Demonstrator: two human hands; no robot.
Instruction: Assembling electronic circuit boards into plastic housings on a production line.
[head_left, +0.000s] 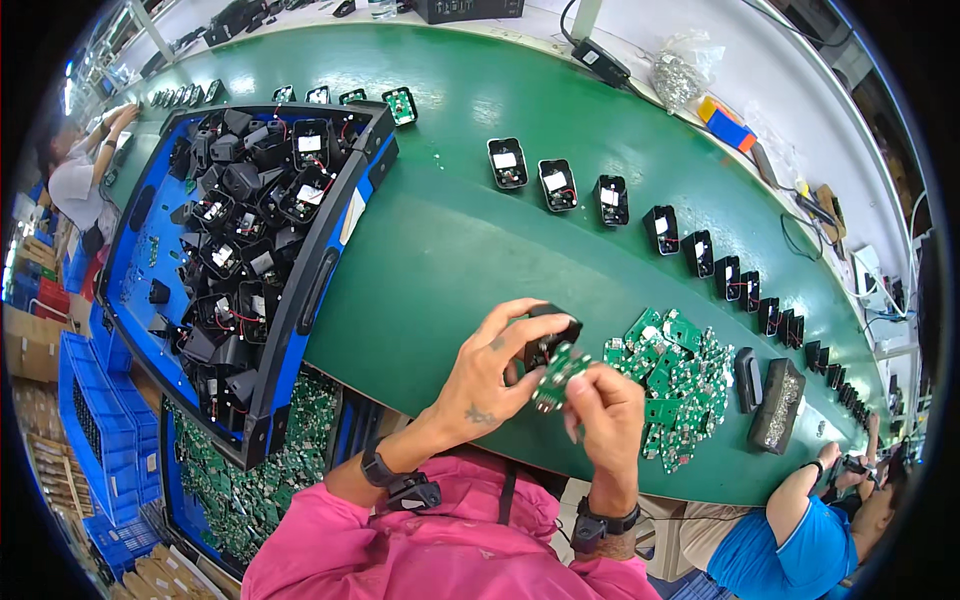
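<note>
Black plastic housings [240, 180] fill a blue-and-black crate [160, 225] at the left, probably set close for easy reach. Next, the left hand [480, 380] curls thumb and fingers round a black box-shaped housing [540, 352], seemingly steadying it, while the right hand [608, 410], almost meeting it, pinches a tilted green circuit board [560, 375]; loose green boards [670, 385] are heaped beside, presumably for quick picking.

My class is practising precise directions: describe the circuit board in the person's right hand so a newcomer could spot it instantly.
On the large green table, find the heaped pile of boards. Just left of it, the right hand holds the green circuit board beside a black housing in the left hand. Unlike those piled boards, it is hand-held.
</note>
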